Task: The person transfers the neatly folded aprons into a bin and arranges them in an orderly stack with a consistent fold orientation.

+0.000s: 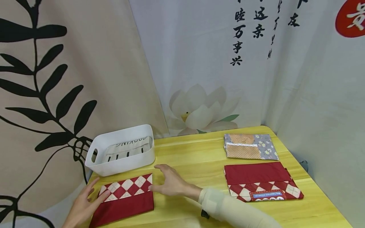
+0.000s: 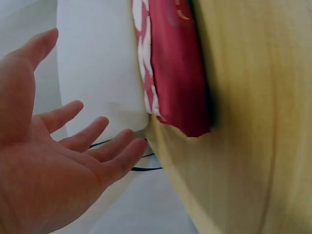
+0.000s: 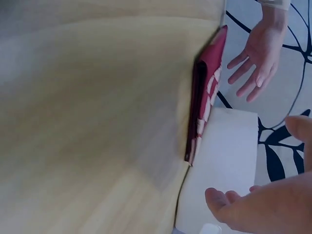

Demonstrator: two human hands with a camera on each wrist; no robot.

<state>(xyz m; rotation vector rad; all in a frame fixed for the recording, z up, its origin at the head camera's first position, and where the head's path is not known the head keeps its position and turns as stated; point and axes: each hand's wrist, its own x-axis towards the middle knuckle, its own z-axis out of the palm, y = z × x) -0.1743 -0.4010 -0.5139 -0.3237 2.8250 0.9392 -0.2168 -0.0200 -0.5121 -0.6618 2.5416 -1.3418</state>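
Note:
A folded dark-red cloth [image 1: 125,207] with a red-and-white diamond band lies flat on the table, between my two hands. At its left edge is my left hand [image 1: 82,202], fingers extended and spread, holding nothing; the left wrist view shows its palm beside the cloth [image 2: 178,73]. My right hand [image 1: 172,183] is by the cloth's right edge, thumb and fingers apart with nothing between them. Just behind the cloth stands a white plastic basket [image 1: 125,167], in which a folded light cloth [image 1: 128,149] with dark lettering lies.
On the right side of the table [image 1: 188,152] lies another folded red cloth [image 1: 253,173] with a diamond band and a blue label. Behind that is a folded grey floral cloth [image 1: 266,147] with a tan dotted panel. Printed curtains [image 1: 199,63] hang along the table's back edge.

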